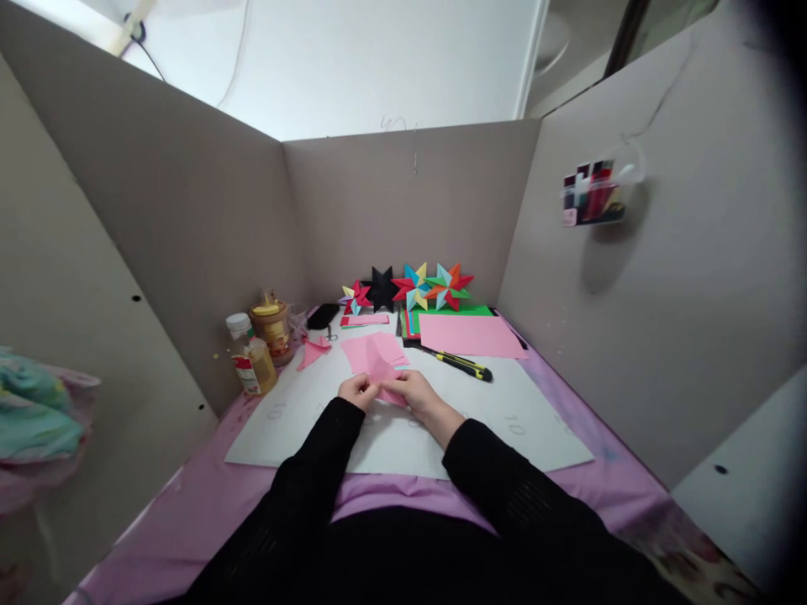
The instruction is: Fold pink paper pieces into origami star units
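Between my two hands is a partly folded sheet of pink paper (380,367), raised a little above the white board (296,437). My left hand (356,391) pinches its lower left part, fingers closed. On the other side my right hand (413,392) grips it with thumb and fingers; the fingertips of both hands nearly meet. Just behind lie pink paper squares (358,353). A folded pink paper piece (313,351) rests to the left, near small scissors (331,333). A yellow and black utility knife (463,365) lies to the right.
At the back stand several folded paper stars (416,287), one black. A large pink sheet (470,334) overlaps green paper (479,311). On the left are a glue bottle (252,357), a brown jar (271,328) and a black phone (324,317). Grey panels (409,202) enclose the table.
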A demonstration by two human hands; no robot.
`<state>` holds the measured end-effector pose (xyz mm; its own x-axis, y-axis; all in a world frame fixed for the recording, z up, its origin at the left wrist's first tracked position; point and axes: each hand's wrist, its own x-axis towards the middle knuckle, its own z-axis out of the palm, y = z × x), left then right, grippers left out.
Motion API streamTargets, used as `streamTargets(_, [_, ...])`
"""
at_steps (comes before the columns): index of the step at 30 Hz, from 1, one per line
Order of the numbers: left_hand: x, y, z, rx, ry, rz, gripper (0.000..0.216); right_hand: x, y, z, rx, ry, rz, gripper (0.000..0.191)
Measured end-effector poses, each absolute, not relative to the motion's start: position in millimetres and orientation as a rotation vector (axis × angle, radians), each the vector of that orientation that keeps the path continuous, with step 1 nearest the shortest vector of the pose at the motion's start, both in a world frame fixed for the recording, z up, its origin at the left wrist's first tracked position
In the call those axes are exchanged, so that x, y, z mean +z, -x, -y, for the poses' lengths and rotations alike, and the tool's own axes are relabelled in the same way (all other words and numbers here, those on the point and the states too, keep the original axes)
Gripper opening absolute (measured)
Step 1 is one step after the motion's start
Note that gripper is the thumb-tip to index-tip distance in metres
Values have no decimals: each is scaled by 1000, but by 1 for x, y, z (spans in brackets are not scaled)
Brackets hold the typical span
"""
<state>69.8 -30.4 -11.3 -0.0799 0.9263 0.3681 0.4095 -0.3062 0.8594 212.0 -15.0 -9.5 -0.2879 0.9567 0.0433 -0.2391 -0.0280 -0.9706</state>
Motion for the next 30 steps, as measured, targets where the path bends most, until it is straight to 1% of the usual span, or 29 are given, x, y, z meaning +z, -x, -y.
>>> streamTargets(9, [-4, -66, 31, 1465, -1586, -1443, 33, -11, -219, -3, 1446, 908, 950, 17])
streamTargets(12, [-2, -60, 28, 1564, -1403, -1431, 33, -9, -221, -3, 1428, 898, 863, 17])
streamTargets(15, [-2, -53, 22, 1625, -1119, -1370, 34, -8, -219, 3, 1479, 900, 956, 16])
streamTargets(18, [-3, -52, 19, 1612, -949, -1245, 36, -9, -211, 11, 1595, 778, 1175, 33])
streamTargets(19, [-4, -53, 19, 1588, -952, -1227, 37, -10, -208, 13, 1599, 736, 1212, 35])
streamTargets(20, [-4, -55, 19, 1552, -985, -1225, 36, -11, -206, 14, 1587, 708, 1232, 33])
streamTargets(22, [-5, -59, 22, 1465, -1105, -1241, 33, -13, -203, 14, 1529, 694, 1227, 23])
streamTargets(24, [-7, -64, 24, 1412, -1217, -1229, 31, -14, -203, 11, 1497, 708, 1183, 19])
streamTargets(27, [-12, -68, 24, 1399, -1265, -1143, 33, -10, -208, 7, 1522, 700, 1001, 22])
streamTargets(30, [-15, -65, 20, 1449, -1190, -1163, 45, -3, -215, 5, 1557, 672, 806, 27])
